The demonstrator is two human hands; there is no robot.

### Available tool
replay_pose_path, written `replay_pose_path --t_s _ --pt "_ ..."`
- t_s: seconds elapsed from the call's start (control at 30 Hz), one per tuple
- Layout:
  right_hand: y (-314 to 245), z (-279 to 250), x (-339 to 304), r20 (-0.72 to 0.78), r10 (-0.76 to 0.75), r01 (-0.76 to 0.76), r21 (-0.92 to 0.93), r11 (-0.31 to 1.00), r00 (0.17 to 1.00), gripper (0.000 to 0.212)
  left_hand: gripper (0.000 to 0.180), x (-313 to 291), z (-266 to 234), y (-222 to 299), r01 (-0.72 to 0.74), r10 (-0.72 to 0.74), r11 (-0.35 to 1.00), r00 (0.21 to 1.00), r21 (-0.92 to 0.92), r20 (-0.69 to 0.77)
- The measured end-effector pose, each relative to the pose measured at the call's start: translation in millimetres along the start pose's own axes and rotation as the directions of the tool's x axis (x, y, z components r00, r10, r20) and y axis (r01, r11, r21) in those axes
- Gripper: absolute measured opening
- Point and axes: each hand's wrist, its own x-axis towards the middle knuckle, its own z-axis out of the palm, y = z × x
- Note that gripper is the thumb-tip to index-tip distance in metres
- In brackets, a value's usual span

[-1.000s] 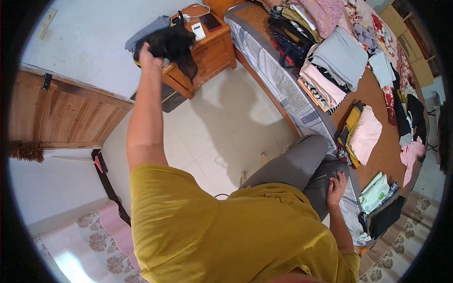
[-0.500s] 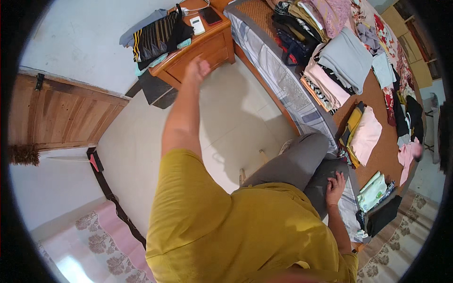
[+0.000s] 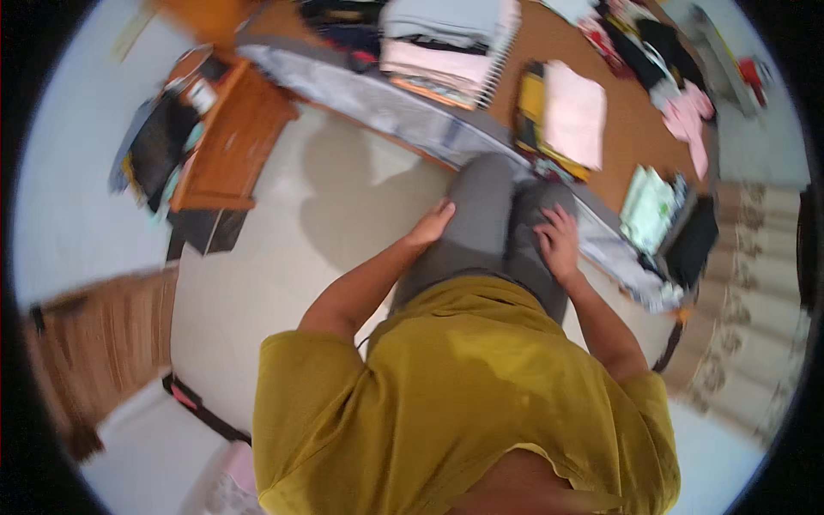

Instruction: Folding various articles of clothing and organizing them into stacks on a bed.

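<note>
My left hand [image 3: 432,225] rests against the outer side of my left thigh, its fingers laid along the grey trousers [image 3: 474,215] and nothing held. On top of my other thigh lies my right hand [image 3: 560,240], fingers spread and holding nothing. Just past my knees, a folded pink garment [image 3: 575,116] sits beside a folded mustard-yellow one [image 3: 531,99] on the bed's brown mat [image 3: 631,129]. Farther left stands a taller stack of folded clothes [image 3: 439,64], grey-blue above pink. A folded pale green garment [image 3: 646,208] and a black one [image 3: 692,240] lie to the right.
At the left, a wooden nightstand [image 3: 230,142] carries a pile of clothes [image 3: 160,142] and a white device [image 3: 202,96]. Loose clothes, including a pink one [image 3: 687,120], lie at the bed's far right. A wooden door [image 3: 112,322] stands left; a patterned curtain [image 3: 738,300] hangs right.
My left hand has come back from beside the nightstand onto my left thigh. My right hand stays on my right thigh. The view has turned toward the bed.
</note>
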Motion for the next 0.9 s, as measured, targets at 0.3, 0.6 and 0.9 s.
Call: replay_pose_path --t_s 0.3,0.6,0.9 --pt "35 -3 -8 -0.022 0.054 -0.051 0.126 0.991 0.998 0.009 0.056 4 90 84 -0.521 0.348 0.71 0.844 0.473 0.407" --pt "42 -6 -17 -0.119 0.164 -0.121 0.305 0.945 0.979 0.012 0.043 130 123 158 -0.106 0.111 0.993 0.989 0.056 -0.096" --pt "120 3 8 -0.146 0.756 -0.317 0.845 0.431 0.638 0.021 0.055 186 146 156 0.044 -0.036 0.98 0.998 -0.194 0.044"
